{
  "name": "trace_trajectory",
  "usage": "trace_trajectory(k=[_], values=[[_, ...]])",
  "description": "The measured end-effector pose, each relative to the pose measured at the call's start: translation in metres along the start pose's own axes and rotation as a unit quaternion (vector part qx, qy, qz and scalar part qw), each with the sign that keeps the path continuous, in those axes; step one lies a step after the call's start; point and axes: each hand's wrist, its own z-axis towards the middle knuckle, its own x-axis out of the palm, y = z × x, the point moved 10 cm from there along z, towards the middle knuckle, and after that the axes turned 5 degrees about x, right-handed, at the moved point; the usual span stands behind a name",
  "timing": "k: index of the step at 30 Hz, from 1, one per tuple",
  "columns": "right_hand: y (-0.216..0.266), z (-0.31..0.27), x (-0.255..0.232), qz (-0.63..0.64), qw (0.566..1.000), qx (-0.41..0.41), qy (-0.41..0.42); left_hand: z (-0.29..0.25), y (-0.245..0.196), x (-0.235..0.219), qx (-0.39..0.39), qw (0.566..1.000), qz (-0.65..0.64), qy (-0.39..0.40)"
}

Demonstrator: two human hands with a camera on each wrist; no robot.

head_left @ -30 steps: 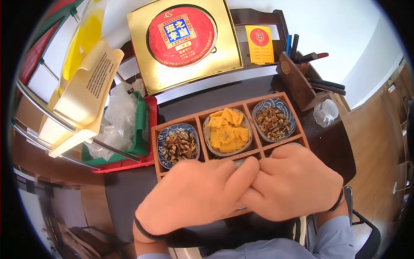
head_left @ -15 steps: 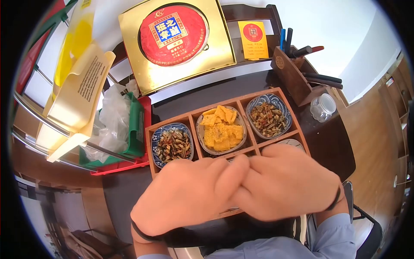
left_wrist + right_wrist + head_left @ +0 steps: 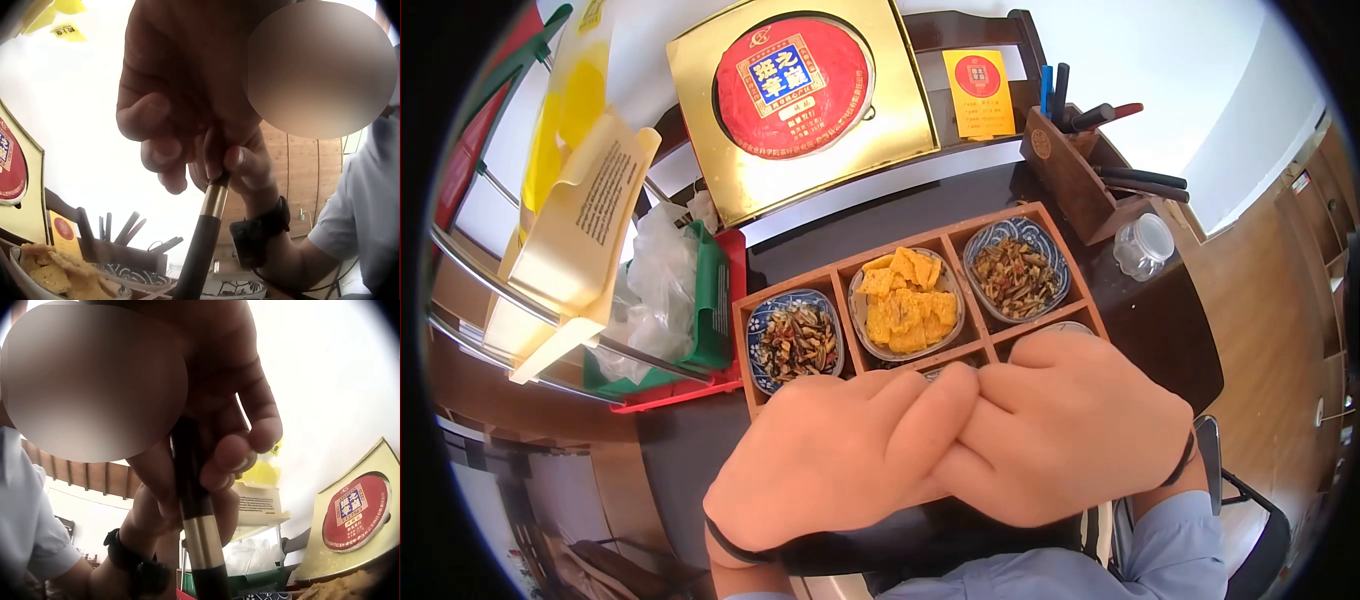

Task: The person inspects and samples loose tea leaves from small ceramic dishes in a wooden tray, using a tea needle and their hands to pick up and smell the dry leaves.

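My left hand (image 3: 830,460) and right hand (image 3: 1080,430) meet over the front of a wooden compartment tray (image 3: 1045,322), knuckles up, fingers touching. Beneath them, both wrist views show a slim dark rod (image 3: 200,250) with a gold band (image 3: 203,537), slanting down toward the tray. Fingers and thumbs of both hands pinch its upper part; the lower end is out of sight. Behind the hands, yellow crisps (image 3: 910,300) fill the middle bowl. Dried brown pieces (image 3: 798,338) lie in the left bowl and similar pieces (image 3: 1015,280) in the right one. The hands cover most of the front compartments.
A gold box (image 3: 900,110) with a red disc stands behind the tray, beside a yellow card (image 3: 980,95). At right are a wooden pen holder (image 3: 1070,175) and a small clear jar (image 3: 1143,247). A green basket (image 3: 710,290) with plastic bags stands at left, below a metal rack.
The head view has shifted, so the tray and the things behind it sit farther left in the picture. Both hands stay together in nearly the same pose.
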Motion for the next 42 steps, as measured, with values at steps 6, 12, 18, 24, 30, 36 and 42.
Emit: trace_trajectory(k=[6,12,18,24,30,36,42], values=[[-0.006,-0.001,0.01,-0.014,0.999,0.019,0.022,0.0,0.013,0.01,-0.056,0.998,-0.02,0.012],[-0.002,-0.007,0.002,-0.024,0.998,0.033,0.047,0.003,-0.007,0.006,0.03,1.0,-0.011,0.002],[-0.005,-0.007,0.005,-0.021,0.998,0.025,0.054,0.004,-0.003,0.013,0.016,0.998,0.056,0.027],[-0.003,-0.004,0.002,-0.029,0.999,0.029,0.01,0.002,-0.01,0.003,0.038,0.998,0.035,-0.02],[-0.001,-0.005,-0.007,-0.055,0.998,0.027,-0.009,0.003,0.001,-0.001,-0.037,0.999,-0.028,-0.017],[-0.013,-0.004,0.012,-0.04,0.999,0.034,0.01,0.002,0.008,0.008,-0.062,0.997,0.037,-0.005],[-0.002,-0.005,-0.001,-0.042,0.999,0.019,0.005,0.0,-0.004,0.0,0.012,1.0,0.025,-0.008]])
